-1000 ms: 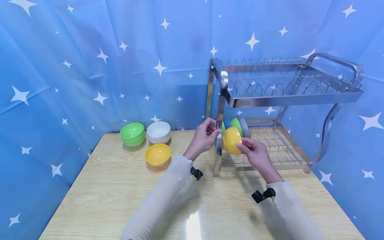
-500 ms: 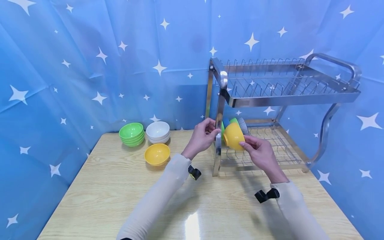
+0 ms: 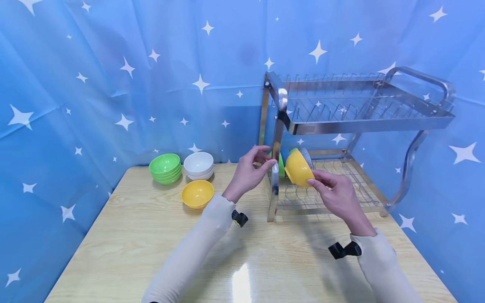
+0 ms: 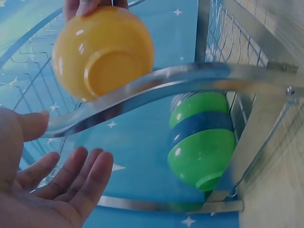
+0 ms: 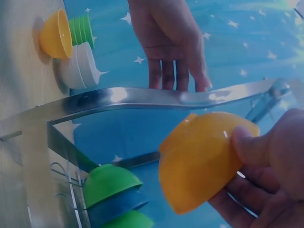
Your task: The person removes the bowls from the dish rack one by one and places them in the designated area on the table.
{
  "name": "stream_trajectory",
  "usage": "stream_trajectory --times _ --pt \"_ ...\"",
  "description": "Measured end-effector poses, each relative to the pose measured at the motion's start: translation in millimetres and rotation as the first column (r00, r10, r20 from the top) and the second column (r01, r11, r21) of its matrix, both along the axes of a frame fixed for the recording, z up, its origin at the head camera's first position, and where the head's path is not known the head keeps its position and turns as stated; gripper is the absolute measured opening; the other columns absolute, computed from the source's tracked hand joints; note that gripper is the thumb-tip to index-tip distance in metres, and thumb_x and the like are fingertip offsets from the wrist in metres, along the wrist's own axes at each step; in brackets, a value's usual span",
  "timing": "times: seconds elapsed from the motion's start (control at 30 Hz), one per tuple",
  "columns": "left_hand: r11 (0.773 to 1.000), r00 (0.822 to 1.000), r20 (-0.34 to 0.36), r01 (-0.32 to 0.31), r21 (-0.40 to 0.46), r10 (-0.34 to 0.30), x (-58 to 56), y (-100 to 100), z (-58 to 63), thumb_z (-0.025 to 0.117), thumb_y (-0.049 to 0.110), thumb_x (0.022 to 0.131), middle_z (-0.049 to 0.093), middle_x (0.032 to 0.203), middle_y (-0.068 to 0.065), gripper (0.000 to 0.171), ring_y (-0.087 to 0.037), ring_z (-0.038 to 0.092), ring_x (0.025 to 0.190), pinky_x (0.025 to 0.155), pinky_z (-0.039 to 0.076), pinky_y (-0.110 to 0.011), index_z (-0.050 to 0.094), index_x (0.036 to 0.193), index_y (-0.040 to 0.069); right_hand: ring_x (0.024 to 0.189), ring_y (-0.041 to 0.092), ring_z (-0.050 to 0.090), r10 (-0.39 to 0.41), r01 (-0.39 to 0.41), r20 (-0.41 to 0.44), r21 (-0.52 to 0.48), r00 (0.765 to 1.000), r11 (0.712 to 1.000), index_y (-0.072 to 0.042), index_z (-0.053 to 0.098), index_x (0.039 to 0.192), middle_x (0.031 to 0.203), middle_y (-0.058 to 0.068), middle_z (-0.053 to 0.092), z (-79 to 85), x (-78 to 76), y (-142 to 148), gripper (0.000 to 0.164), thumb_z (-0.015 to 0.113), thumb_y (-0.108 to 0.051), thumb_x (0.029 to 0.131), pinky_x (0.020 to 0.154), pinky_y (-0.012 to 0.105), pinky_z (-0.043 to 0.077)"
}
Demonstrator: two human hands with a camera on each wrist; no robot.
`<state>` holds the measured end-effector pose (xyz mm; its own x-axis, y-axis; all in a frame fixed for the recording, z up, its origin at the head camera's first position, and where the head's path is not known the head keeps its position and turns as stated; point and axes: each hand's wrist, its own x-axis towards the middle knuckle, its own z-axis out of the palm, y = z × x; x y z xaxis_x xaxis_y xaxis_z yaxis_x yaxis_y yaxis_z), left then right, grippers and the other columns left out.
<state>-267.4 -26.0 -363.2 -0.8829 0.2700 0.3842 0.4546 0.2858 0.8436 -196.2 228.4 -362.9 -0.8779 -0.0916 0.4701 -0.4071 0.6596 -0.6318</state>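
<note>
My right hand pinches a yellow bowl by its rim, thumb on the outer wall. The bowl is tilted, its foot facing left, just inside the left end of the metal dish rack. My left hand is at the rack's left post, thumb tip right at the metal, fingers loosely spread with nothing between them. Behind the held bowl, on the lower tier, stand a green bowl, a blue bowl and another green bowl, turned on their sides in a row. A grey patterned bowl is mostly hidden behind them.
On the wooden table at left are stacked green bowls, stacked white bowls and a single yellow bowl. The rack's wire upper tier overhangs the lower one. A blue starred curtain stands behind.
My right hand has drawn the yellow bowl slightly right and tilted it, uncovering more of the green bowl behind. My left hand has shifted slightly left, its fingers loosening at the post.
</note>
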Motion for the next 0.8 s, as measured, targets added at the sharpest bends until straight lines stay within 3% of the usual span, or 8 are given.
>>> stream_trajectory --times 0.1,0.23,0.4,0.5,0.6,0.7,0.8 --pt "1.000 1.000 -0.025 0.005 0.014 -0.004 4.1 -8 3.2 0.069 0.038 0.099 0.067 0.122 -0.006 0.050 -0.020 0.065 0.112 0.096 0.058 -0.035 0.054 0.142 0.018 0.084 -0.017 0.060 0.016 -0.014 -0.072 0.021 0.997 1.000 -0.005 0.077 0.117 0.096 0.013 0.080 3.6 5.0 1 0.024 0.075 -0.010 0.093 0.067 0.009 0.048" --pt "1.000 0.997 -0.074 0.009 0.023 -0.007 12.5 -21 9.5 0.071 0.037 0.097 0.065 0.128 -0.002 0.051 -0.022 0.062 0.122 0.105 0.055 -0.042 0.055 0.142 0.019 0.082 -0.002 0.067 0.063 -0.049 -0.174 0.082 0.983 0.995 -0.003 0.078 0.112 0.095 0.012 0.080 10.4 10.7 0 0.023 0.078 -0.002 0.089 0.066 0.008 0.046" --pt "0.999 0.980 -0.198 0.026 -0.042 -0.034 26.1 -35 20.8 0.074 0.033 0.096 0.061 0.135 0.001 0.051 -0.016 0.058 0.128 0.110 0.051 -0.043 0.056 0.142 0.019 0.085 0.015 0.074 0.172 -0.121 -0.312 0.176 0.935 0.977 -0.002 0.080 0.106 0.098 0.010 0.080 20.4 18.9 -3 0.029 0.081 0.008 0.080 0.072 0.004 0.046" --pt "0.994 0.958 -0.279 0.038 -0.101 -0.065 36.4 -42 26.5 0.075 0.032 0.095 0.060 0.138 0.000 0.052 -0.016 0.055 0.132 0.113 0.048 -0.043 0.056 0.142 0.019 0.079 0.019 0.074 0.265 -0.188 -0.369 0.233 0.891 0.954 -0.002 0.079 0.105 0.095 0.010 0.080 24.8 23.3 -7 0.033 0.081 0.013 0.076 0.071 0.007 0.047" --pt "0.986 0.933 -0.346 0.051 -0.158 -0.104 46.9 -47 30.8 0.077 0.030 0.094 0.059 0.141 -0.001 0.055 -0.017 0.050 0.137 0.115 0.046 -0.043 0.056 0.143 0.019 0.082 0.021 0.075 0.333 -0.234 -0.376 0.285 0.865 0.930 -0.003 0.079 0.106 0.097 0.009 0.080 27.7 27.5 -12 0.036 0.081 0.013 0.075 0.080 0.005 0.050" --pt "0.975 0.899 -0.412 0.065 -0.214 -0.151 56.3 -51 33.4 0.078 0.029 0.092 0.058 0.143 -0.002 0.056 -0.017 0.047 0.140 0.117 0.044 -0.041 0.057 0.143 0.017 0.088 0.021 0.074 0.381 -0.270 -0.351 0.324 0.856 0.906 -0.005 0.079 0.108 0.100 0.007 0.079 29.7 31.2 -17 0.036 0.081 0.012 0.076 0.087 0.004 0.050" --pt "0.961 0.857 -0.470 0.095 -0.261 -0.212 63.9 -55 35.0 0.079 0.025 0.092 0.058 0.141 -0.003 0.055 -0.018 0.049 0.138 0.116 0.045 -0.038 0.059 0.141 0.011 0.087 0.018 0.073 0.415 -0.289 -0.328 0.368 0.849 0.883 -0.008 0.079 0.109 0.100 0.003 0.079 30.5 33.6 -22 0.038 0.079 0.013 0.077 0.084 0.007 0.053"
